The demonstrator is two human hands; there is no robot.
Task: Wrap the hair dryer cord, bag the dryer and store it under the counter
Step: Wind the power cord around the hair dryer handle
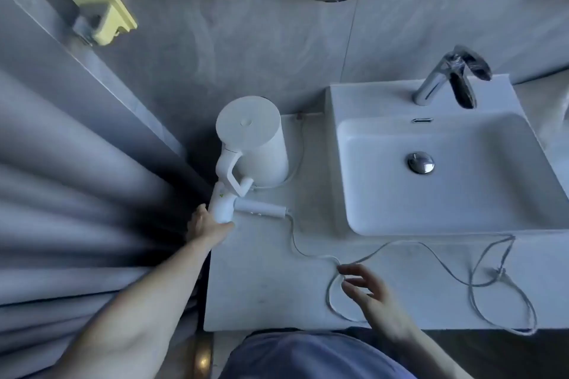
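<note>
Our left hand (207,226) grips the barrel of the white hair dryer (229,204), which lies on the worktop (261,286) beside the kettle (255,138). Our right hand (374,295) hovers open over the loose cord (409,244) near the sink (446,163).

White hair dryer (224,204) lying on counter (264,286), barrel against my left hand (204,224); white cord (400,248) sprawled loose, unwrapped.
</note>
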